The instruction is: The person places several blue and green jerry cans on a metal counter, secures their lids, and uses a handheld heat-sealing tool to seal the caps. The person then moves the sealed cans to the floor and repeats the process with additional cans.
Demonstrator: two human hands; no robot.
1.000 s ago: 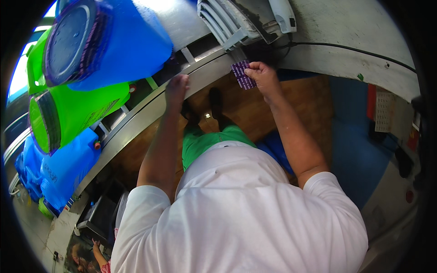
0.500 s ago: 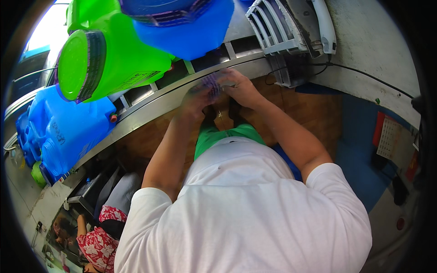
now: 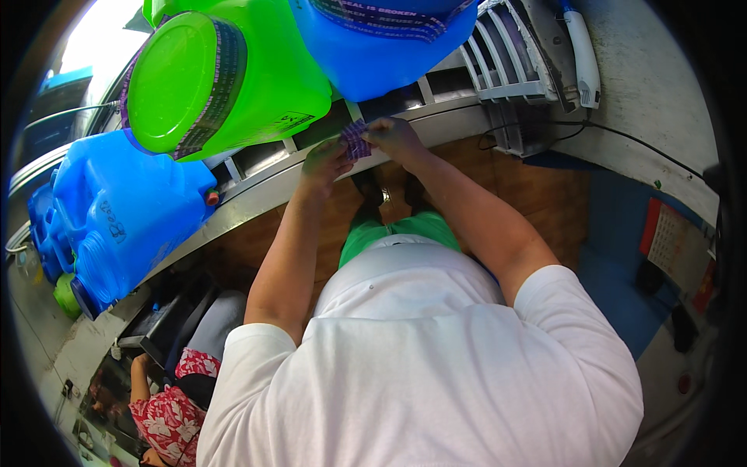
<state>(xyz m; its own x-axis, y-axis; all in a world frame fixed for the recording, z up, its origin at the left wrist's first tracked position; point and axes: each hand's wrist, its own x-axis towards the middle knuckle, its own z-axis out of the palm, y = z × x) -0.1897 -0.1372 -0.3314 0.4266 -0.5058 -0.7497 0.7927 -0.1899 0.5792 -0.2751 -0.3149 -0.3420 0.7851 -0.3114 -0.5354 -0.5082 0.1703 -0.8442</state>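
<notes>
**Both hands on a purple seal strip at the conveyor edge**

My left hand (image 3: 325,159) and my right hand (image 3: 393,136) meet in front of me, and both pinch the same small purple printed strip (image 3: 355,140), a piece of shrink-seal band. My left fingers grip its lower left edge and my right fingers grip its upper right edge, so the strip sits stretched between the two hands, just above the grey metal rail (image 3: 257,183) of the line I stand at.

Directly beyond my hands lie two big water jugs on their sides. The green jug (image 3: 226,78) points its cap end to my left and wears a purple band around its neck. The blue jug (image 3: 389,39) lies just right of it, touching it, with a matching purple band around its end. Further left on the rail lies another blue jug (image 3: 120,214).

To my right stands a white slatted rack (image 3: 510,66), with a white-handled tool (image 3: 582,54) and a black cable (image 3: 622,136) on the grey surface beside it. Below my arms I see my green shorts (image 3: 397,229) and my white shirt (image 3: 420,358). At lower left a person in a red floral shirt (image 3: 167,412) sits low down.
</notes>
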